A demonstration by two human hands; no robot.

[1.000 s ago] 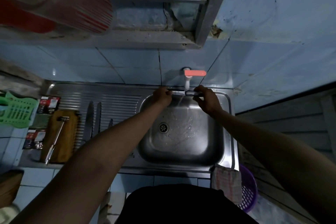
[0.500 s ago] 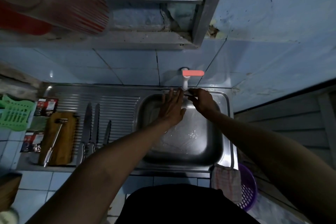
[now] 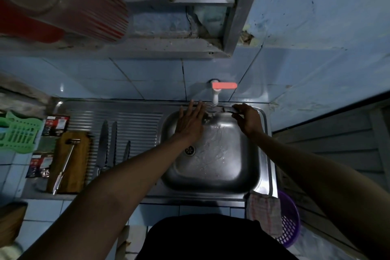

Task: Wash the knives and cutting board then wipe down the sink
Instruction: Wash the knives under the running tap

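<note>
Water from the tap runs into the far end of the sink. The cutting board lies far left beside three knives on the drainer. The left hand, fingers straight, rubs a small knife gripped by the right hand; best stroke away from the edge, blade under the stream.

walls: blue tile | ledge | light: dim

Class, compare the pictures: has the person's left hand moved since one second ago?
Yes. The left hand, earlier curled at the steel sink's back rim left of the white tap with the red lever, now lies flat with straight fingers, drawn slightly toward the basin.
</note>
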